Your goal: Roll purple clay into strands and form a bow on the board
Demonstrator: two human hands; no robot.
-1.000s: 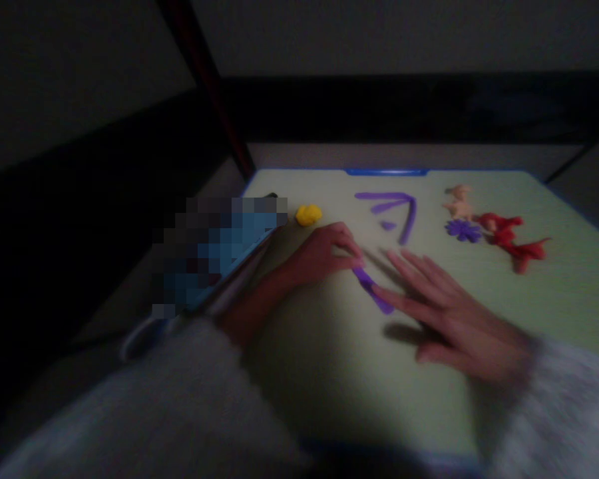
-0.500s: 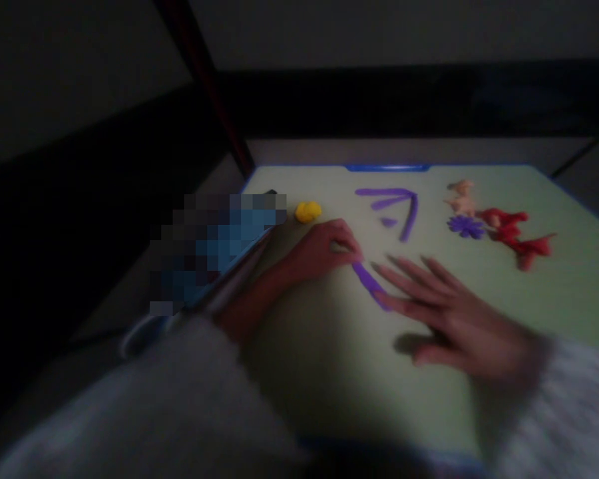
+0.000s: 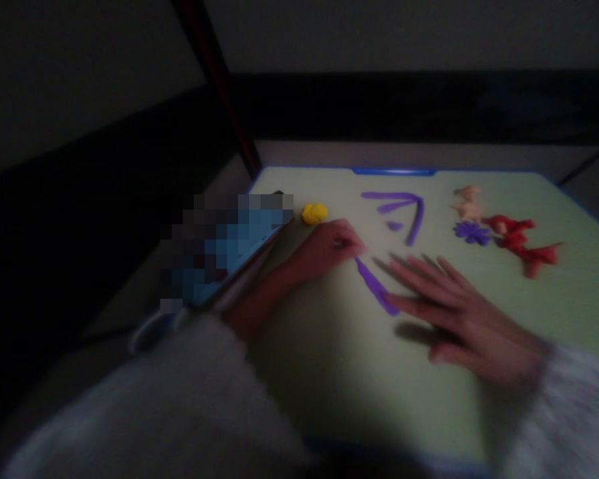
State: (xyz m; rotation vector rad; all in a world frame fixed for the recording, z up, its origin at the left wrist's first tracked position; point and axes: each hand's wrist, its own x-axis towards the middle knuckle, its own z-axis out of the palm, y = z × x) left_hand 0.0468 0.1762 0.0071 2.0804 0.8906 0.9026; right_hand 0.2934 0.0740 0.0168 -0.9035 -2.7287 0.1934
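1. On the pale worktop (image 3: 339, 379), the purple strip (image 3: 375, 286) lies between your hands, its long axis slanting from far left to near right, narrow tip pointing away.
2. Your left hand (image 3: 324, 249) curls its fingers nearly closed at that tip, likely to steady it; blur hides whether they grip.
3. Your right hand (image 3: 469, 326) is spread open, grasping nothing, one fingertip at the broader end, probably to keep it flat.
4. Your yellow lump (image 3: 314, 213) sits beyond, within easy reach.

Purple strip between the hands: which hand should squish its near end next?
Right, probably: the right hand has a fingertip at the near end of the purple strip; the left hand is by the far end.
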